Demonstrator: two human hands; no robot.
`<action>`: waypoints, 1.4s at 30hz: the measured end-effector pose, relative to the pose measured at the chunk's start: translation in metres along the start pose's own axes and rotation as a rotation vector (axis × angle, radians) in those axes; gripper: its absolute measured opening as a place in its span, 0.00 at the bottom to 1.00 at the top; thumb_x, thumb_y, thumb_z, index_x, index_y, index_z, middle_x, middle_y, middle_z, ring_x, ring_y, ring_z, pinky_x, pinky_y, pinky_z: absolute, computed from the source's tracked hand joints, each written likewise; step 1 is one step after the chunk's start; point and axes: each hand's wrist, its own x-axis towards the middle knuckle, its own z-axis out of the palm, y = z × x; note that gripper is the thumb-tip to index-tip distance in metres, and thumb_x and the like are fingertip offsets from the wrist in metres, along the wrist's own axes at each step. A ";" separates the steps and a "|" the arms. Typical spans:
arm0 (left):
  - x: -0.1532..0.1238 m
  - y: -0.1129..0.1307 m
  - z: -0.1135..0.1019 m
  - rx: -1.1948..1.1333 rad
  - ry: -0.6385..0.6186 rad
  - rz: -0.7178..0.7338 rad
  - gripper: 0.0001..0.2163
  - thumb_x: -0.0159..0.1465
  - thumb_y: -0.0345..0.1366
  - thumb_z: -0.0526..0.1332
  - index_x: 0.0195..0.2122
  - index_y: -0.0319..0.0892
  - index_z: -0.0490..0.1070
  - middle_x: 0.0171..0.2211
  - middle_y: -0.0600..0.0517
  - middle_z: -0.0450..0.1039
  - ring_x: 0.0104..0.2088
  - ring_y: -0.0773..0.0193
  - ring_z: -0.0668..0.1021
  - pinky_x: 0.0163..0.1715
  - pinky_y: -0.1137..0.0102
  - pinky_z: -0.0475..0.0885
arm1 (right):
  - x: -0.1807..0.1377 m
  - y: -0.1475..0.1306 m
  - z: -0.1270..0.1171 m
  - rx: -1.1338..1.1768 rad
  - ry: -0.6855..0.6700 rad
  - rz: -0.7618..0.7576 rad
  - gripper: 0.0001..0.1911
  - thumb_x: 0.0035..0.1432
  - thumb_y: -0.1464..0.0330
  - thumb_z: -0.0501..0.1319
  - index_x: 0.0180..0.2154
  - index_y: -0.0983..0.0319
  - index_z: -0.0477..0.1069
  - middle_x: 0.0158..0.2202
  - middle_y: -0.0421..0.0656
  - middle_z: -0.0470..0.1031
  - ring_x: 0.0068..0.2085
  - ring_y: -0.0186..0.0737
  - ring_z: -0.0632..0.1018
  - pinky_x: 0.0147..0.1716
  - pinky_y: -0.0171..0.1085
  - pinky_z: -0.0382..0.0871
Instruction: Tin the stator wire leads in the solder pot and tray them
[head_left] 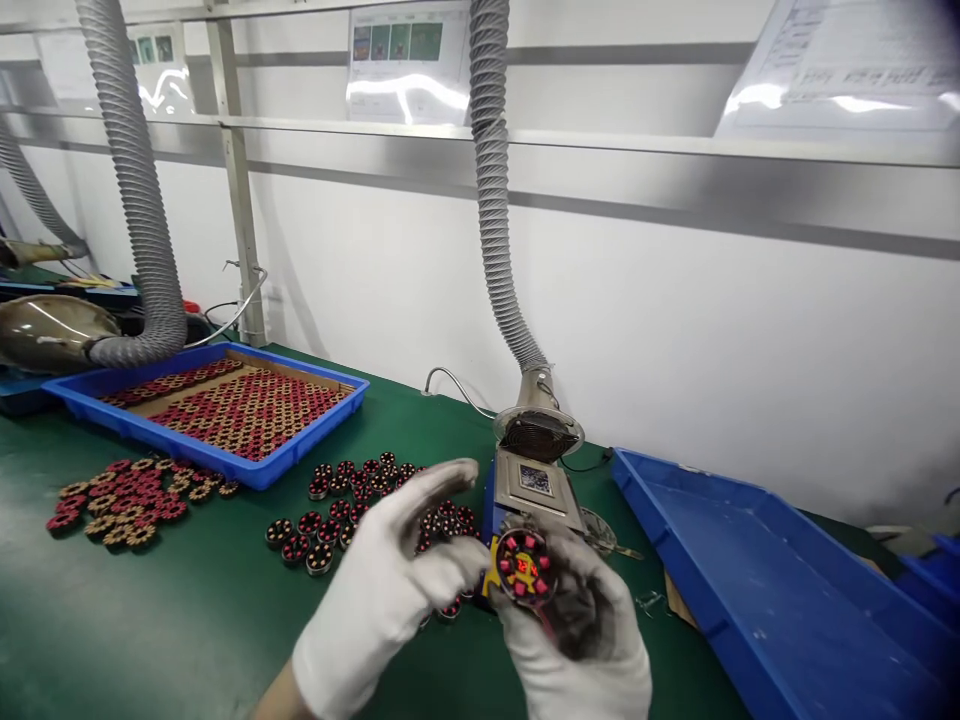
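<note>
My right hand (581, 640), in a white glove with darkened fingers, is closed on a round ring-shaped part with pink-red segments (512, 553). Red lit digits and yellow show through its middle. To the left, my left hand (397, 575), also gloved and stained at the fingers, has thumb and forefinger apart with nothing between them. Its thumb side is close to the held part. Just behind my hands stands a small heated pot with a metal top (536, 480), partly hidden by them. Several dark-rimmed round parts (319, 530) lie behind and left of my left hand.
A blue tray (262, 472) at the left holds rows of red and tan rings. Loose rings (127, 505) lie before it. At right stands another blue tray (750, 560). A grey extraction hose (493, 180) hangs down to a round hood (538, 430) over the pot.
</note>
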 end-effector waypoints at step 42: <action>0.002 -0.008 0.012 -0.266 0.124 -0.218 0.10 0.48 0.25 0.64 0.34 0.38 0.74 0.32 0.50 0.76 0.31 0.67 0.76 0.30 0.81 0.71 | -0.011 0.021 -0.007 -0.329 -0.164 -0.530 0.24 0.41 0.82 0.65 0.40 0.57 0.67 0.43 0.40 0.72 0.42 0.40 0.74 0.43 0.42 0.69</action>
